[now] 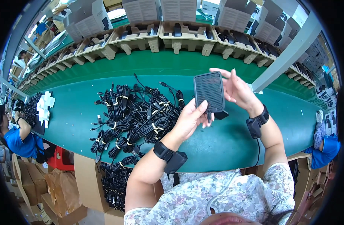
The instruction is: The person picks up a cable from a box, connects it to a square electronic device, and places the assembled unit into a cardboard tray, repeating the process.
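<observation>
My left hand [190, 119] is closed on the lower edge of a flat black device with a mesh grille front [209, 92]. It looks like a small desktop microphone or speaker, held upright above the green table, with a short stem at its lower end. My right hand [237, 90] is beside its upper right edge, fingers spread and holding nothing; whether a fingertip touches the back edge I cannot tell. A dark piece [221, 115] shows just below the device, partly hidden. Left of my left hand lies a heap of bundled black cables [138, 116], tied with pale bands.
Moulded brown pulp trays [187, 35] with black parts line the far side, printed cartons [142, 11] behind them. A grey post [288, 52] rises at right. An open carton of cables [90, 183] stands below the table edge. Co-workers sit at far left [20, 135] and right [325, 150].
</observation>
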A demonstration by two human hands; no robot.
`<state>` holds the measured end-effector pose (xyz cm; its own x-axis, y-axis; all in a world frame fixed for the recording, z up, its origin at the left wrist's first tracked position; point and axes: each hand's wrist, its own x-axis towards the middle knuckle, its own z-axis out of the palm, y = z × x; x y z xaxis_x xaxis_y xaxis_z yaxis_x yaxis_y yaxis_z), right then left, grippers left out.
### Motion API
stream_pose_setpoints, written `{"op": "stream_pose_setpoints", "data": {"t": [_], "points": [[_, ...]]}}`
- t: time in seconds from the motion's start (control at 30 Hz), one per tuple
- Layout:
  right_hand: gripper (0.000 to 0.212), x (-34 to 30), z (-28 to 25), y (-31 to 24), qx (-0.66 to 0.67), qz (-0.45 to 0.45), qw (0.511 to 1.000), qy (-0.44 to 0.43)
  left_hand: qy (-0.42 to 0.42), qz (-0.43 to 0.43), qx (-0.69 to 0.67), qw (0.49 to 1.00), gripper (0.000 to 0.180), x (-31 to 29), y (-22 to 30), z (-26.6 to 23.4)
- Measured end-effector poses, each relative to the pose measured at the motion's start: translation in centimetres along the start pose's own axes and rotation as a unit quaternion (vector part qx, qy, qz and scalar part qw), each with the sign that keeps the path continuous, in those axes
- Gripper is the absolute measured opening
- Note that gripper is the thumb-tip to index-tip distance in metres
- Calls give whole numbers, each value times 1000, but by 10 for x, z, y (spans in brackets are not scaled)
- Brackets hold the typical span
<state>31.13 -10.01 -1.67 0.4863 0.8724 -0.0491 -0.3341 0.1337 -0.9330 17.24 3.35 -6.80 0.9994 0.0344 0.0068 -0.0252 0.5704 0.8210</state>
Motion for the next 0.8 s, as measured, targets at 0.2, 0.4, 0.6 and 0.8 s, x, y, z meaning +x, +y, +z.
{"op": "stream_pose_setpoints", "data": {"t": [0.2, 0.4, 0.6, 0.8], "points": [[27, 21, 13, 12, -31, -14, 991, -129, -76, -31, -101, 991, 27, -1, 4, -10], [18, 111, -44, -23, -214, -184, 949, 139, 65, -29, 46, 996, 27, 4, -13, -14], [22, 218, -131, -62, -251, -301, 864, 315, 33, -42, 79, 995, 26, 6, -21, -15], [34, 252, -133, -71, -494, -205, 753, 383, 42, -38, 91, 994, 24, 5, -21, -14]]}}
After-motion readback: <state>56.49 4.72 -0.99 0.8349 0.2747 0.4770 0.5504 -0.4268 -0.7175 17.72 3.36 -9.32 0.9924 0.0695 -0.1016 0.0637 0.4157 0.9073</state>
